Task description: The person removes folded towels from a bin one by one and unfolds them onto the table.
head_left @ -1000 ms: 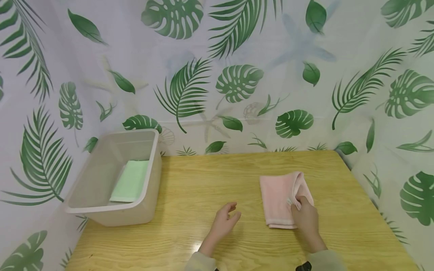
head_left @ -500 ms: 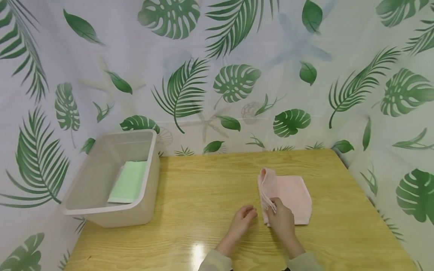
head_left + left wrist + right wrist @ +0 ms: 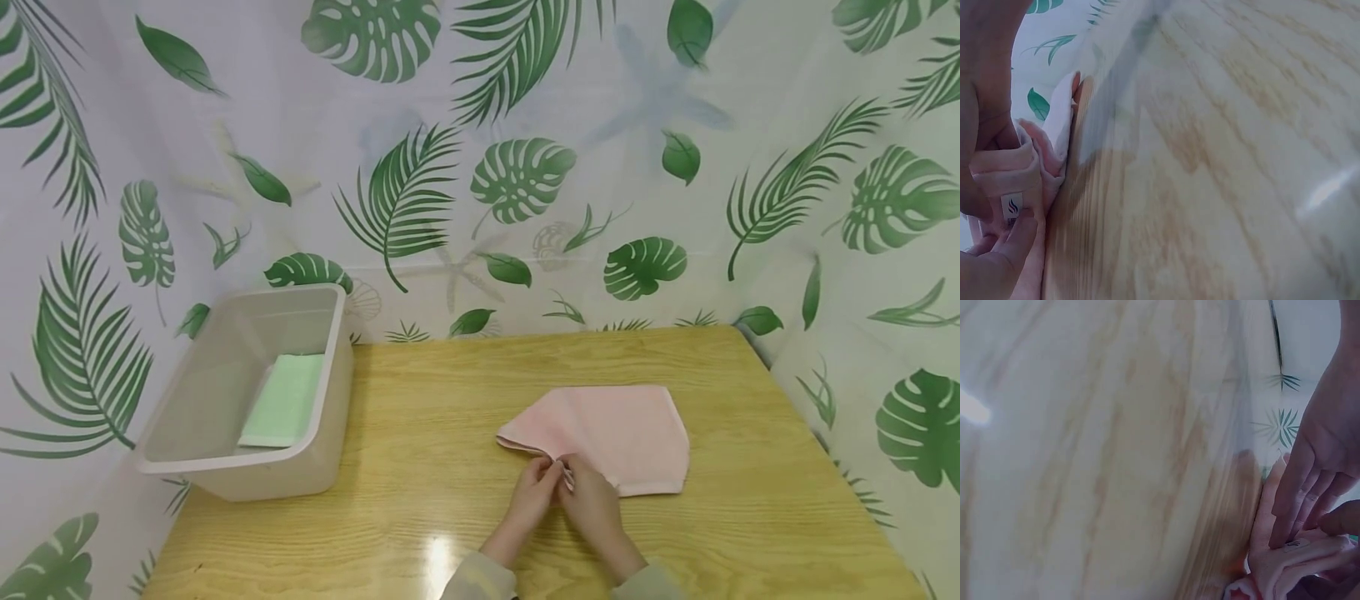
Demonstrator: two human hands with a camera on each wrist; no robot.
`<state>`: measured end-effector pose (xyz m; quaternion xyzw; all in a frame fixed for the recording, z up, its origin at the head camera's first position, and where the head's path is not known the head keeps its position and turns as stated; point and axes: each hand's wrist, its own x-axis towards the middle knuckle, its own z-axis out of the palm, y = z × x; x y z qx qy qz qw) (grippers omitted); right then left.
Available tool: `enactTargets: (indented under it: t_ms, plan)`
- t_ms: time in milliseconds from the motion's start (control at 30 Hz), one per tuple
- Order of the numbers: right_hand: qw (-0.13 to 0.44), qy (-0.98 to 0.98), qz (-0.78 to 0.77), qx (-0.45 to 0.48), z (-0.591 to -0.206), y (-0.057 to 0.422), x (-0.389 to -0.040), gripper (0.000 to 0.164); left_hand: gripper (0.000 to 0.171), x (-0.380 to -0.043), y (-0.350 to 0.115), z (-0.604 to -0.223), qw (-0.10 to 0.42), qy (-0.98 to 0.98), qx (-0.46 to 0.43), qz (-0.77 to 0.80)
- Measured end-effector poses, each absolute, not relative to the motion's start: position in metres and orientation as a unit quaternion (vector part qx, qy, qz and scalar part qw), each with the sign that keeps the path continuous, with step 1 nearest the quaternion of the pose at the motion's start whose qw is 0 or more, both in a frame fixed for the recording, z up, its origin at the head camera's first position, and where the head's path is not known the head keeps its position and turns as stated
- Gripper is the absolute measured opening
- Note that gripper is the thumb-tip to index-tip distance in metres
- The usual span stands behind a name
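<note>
A pink towel (image 3: 618, 429) lies partly folded on the table, its left part spread out to a pointed corner. My left hand (image 3: 527, 502) and my right hand (image 3: 596, 510) meet at its near edge and pinch the gathered cloth between fingers and thumbs. A small white label (image 3: 1012, 206) with a dark mark shows on the towel's edge, right by the fingertips in the left wrist view. The right wrist view shows the towel (image 3: 1288, 562) bunched in soft folds under the fingers.
A beige plastic basin (image 3: 330, 433) stands at the table's left side, with a folded green towel (image 3: 285, 400) inside. The wooden table (image 3: 420, 400) backs onto a leaf-print curtain (image 3: 465, 208).
My right hand has carried the towel's upper layer leftward, unfolding it past the fold. My left hand has come in from the left to the cloth, beside the right.
</note>
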<state>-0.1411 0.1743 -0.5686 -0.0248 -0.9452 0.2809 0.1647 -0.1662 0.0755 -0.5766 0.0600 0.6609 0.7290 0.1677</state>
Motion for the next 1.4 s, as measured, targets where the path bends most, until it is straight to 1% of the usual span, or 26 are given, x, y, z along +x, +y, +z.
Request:
enactTargets:
  t_ms: [200,300,367,433,500,600,633,667,700,733,833,867,967,1067,1133,1200,1300,1400]
  plan:
    - [0.153,-0.945,0.287,-0.012,-0.568,0.17,-0.138,0.017,0.033,-0.168,0.074,-0.576,0.152,0.677,0.05,0.718]
    - [0.141,-0.943,0.301,0.006,-0.567,0.169,-0.137,0.021,0.033,-0.167,0.073,-0.574,0.143,0.682,0.044,0.716]
    - [0.128,-0.939,0.318,0.021,-0.567,0.169,-0.137,0.025,0.034,-0.167,0.073,-0.577,0.125,0.683,0.049,0.718]
    - [0.116,-0.933,0.339,0.034,-0.567,0.169,-0.137,0.03,0.034,-0.171,0.075,-0.593,0.108,0.687,0.058,0.716]
    - [0.105,-0.927,0.356,0.045,-0.568,0.169,-0.138,0.035,0.031,-0.184,0.08,-0.632,0.08,0.682,0.094,0.721]
    - [0.09,-0.921,0.374,0.061,-0.568,0.17,-0.138,0.044,0.028,-0.198,0.084,-0.674,0.079,0.686,0.109,0.715]
    - [0.081,-0.919,0.38,0.063,-0.567,0.171,-0.138,0.046,0.027,-0.202,0.085,-0.685,0.071,0.683,0.123,0.716]
    - [0.073,-0.917,0.387,0.066,-0.566,0.172,-0.138,0.047,0.028,-0.202,0.084,-0.683,0.074,0.686,0.119,0.714]
    - [0.064,-0.913,0.397,0.068,-0.565,0.173,-0.138,0.048,0.031,-0.2,0.082,-0.673,0.088,0.691,0.102,0.71]
    - [0.057,-0.908,0.409,0.07,-0.562,0.174,-0.138,0.049,0.034,-0.195,0.079,-0.656,0.099,0.692,0.09,0.709]
    - [0.035,-0.891,0.447,0.07,-0.555,0.182,-0.138,0.05,0.035,-0.181,0.072,-0.612,0.098,0.694,0.078,0.709]
    - [0.032,-0.884,0.462,0.068,-0.552,0.186,-0.139,0.05,0.037,-0.175,0.069,-0.591,0.111,0.696,0.057,0.707]
    - [0.033,-0.872,0.486,0.049,-0.547,0.203,-0.141,0.047,0.037,-0.168,0.063,-0.565,0.116,0.693,0.046,0.71]
    - [0.058,-0.875,0.48,0.018,-0.542,0.226,-0.144,0.042,0.04,-0.171,0.058,-0.562,0.12,0.694,0.029,0.709]
    - [0.077,-0.883,0.462,-0.011,-0.54,0.245,-0.146,0.041,0.041,-0.177,0.054,-0.569,0.11,0.699,0.02,0.707]
    - [0.079,-0.893,0.44,-0.054,-0.539,0.266,-0.147,0.044,0.041,-0.184,0.051,-0.578,0.095,0.708,0.011,0.699]
    - [0.056,-0.899,0.418,-0.121,-0.54,0.294,-0.146,0.049,0.04,-0.19,0.04,-0.581,0.081,0.719,0.0,0.69]
    - [0.011,-0.896,0.411,-0.169,-0.541,0.311,-0.145,0.056,0.039,-0.194,0.025,-0.579,0.083,0.722,-0.001,0.687]
